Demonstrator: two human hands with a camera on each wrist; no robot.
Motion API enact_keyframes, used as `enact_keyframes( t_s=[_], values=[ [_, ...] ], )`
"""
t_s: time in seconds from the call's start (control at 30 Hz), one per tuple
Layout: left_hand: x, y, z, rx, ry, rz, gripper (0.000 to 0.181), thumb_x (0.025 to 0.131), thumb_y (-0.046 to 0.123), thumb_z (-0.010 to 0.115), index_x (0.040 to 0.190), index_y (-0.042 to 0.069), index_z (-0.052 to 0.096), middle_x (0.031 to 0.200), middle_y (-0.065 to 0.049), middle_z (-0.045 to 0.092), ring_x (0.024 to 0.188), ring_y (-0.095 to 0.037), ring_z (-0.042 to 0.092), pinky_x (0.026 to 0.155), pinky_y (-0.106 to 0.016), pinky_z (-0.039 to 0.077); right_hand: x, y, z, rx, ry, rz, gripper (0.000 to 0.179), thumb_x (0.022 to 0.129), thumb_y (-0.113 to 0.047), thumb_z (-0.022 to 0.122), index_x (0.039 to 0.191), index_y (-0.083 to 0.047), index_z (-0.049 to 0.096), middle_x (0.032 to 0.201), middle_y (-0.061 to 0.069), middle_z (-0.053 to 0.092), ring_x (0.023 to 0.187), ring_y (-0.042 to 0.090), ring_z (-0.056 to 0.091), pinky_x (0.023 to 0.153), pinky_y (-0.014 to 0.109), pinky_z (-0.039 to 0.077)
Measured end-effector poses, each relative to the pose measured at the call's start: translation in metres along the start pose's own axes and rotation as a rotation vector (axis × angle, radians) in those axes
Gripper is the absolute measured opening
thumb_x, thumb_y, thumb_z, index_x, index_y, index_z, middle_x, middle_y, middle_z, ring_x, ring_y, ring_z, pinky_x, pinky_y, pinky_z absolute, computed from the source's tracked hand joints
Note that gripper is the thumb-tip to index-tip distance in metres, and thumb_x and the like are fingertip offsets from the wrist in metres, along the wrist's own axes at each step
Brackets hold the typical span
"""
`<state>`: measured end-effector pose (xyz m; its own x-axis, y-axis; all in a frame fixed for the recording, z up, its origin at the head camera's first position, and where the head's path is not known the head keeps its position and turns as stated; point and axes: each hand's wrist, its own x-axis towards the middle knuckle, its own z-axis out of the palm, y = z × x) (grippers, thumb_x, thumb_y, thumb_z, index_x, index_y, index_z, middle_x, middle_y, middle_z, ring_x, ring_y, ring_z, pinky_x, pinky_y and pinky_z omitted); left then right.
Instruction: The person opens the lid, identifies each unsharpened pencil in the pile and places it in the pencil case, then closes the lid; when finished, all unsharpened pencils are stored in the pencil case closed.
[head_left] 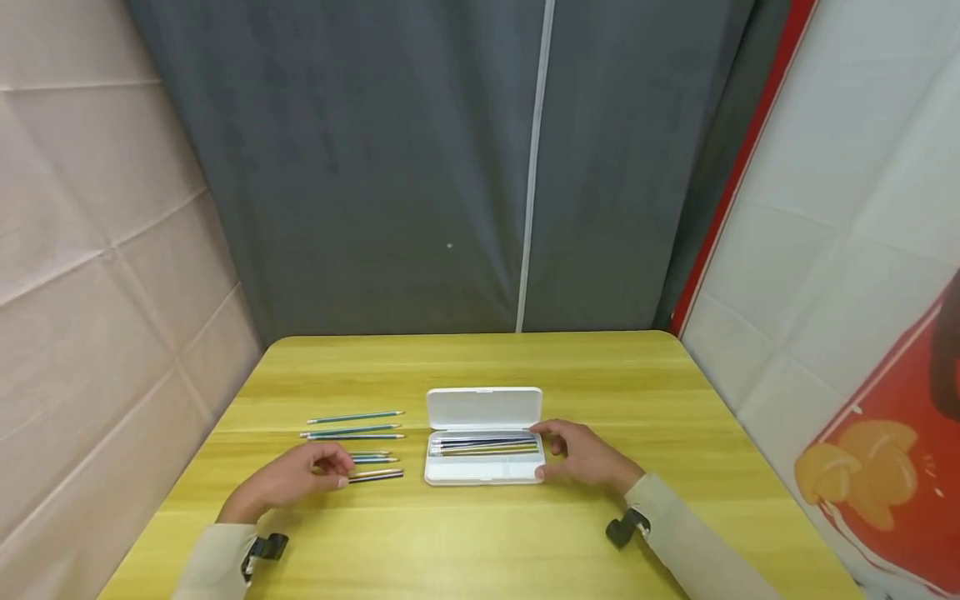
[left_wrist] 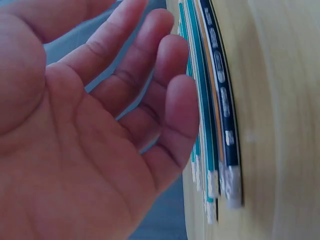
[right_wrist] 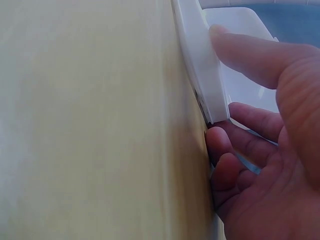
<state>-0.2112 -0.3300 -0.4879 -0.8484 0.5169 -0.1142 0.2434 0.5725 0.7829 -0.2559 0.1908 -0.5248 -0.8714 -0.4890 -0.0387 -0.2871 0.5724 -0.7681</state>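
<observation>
A white pencil case (head_left: 483, 479) lies on the table with its lid (head_left: 483, 408) raised. Several pencils (head_left: 487, 447) lie side by side in its rear compartment. My right hand (head_left: 581, 454) holds the case by its right end, thumb at the front corner and index finger at the back; the right wrist view shows the thumb (right_wrist: 250, 52) against the white wall. To the left of the case, my left hand (head_left: 300, 477) hovers beside loose pencils (head_left: 378, 477), fingers loosely bent and nothing in the palm. The left wrist view shows a dark blue pencil (left_wrist: 220, 85) next to teal ones.
More teal and blue pencils (head_left: 352, 429) lie in a loose row behind the left hand, pointing right. The wooden table (head_left: 480, 542) ends at a grey curtain (head_left: 390, 208), with pale cloth walls (head_left: 97, 292) at the sides.
</observation>
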Motion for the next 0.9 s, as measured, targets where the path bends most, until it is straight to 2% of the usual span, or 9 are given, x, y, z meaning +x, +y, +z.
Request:
enact_keyframes(
  t_s=[0.17,0.43,0.63,0.9],
  values=[
    [-0.01,-0.006,-0.002,0.05,0.021,-0.026,0.02,0.102,0.019,0.072,0.117,0.005,0.072,0.105,-0.003,0.072,0.091,-0.005,0.062,0.078,-0.024,0.052,0.002,-0.002,-0.002,-0.014,0.007,-0.012,0.07,0.082,-0.035,0.093,0.144,-0.019,0.063,0.106,0.002,0.059,0.096,0.021,0.051,0.076,0.029,0.044],
    [-0.022,-0.009,-0.005,0.036,0.032,-0.047,0.023,0.101,0.016,0.073,0.117,0.0,0.072,0.109,-0.009,0.072,0.091,-0.004,0.061,0.078,-0.024,0.052,0.002,-0.001,-0.002,0.011,-0.001,-0.015,0.07,0.082,-0.033,0.093,0.143,-0.017,0.063,0.102,0.004,0.059,0.094,0.021,0.051,0.073,0.028,0.044],
    [-0.022,-0.014,-0.004,0.079,0.058,-0.09,0.021,0.099,0.017,0.075,0.116,0.004,0.074,0.107,-0.006,0.071,0.089,-0.003,0.06,0.077,-0.023,0.051,0.002,0.0,-0.001,0.009,0.007,-0.019,0.069,0.082,-0.033,0.093,0.142,-0.018,0.063,0.102,0.003,0.058,0.094,0.021,0.051,0.074,0.028,0.044],
    [-0.019,-0.013,0.0,0.17,0.101,-0.094,0.018,0.092,0.006,0.079,0.11,0.007,0.076,0.101,-0.004,0.071,0.085,-0.002,0.055,0.073,-0.024,0.049,0.001,0.004,0.001,0.016,0.008,-0.022,0.069,0.082,-0.033,0.093,0.142,-0.017,0.063,0.1,0.002,0.057,0.092,0.02,0.051,0.072,0.028,0.044]
  ],
)
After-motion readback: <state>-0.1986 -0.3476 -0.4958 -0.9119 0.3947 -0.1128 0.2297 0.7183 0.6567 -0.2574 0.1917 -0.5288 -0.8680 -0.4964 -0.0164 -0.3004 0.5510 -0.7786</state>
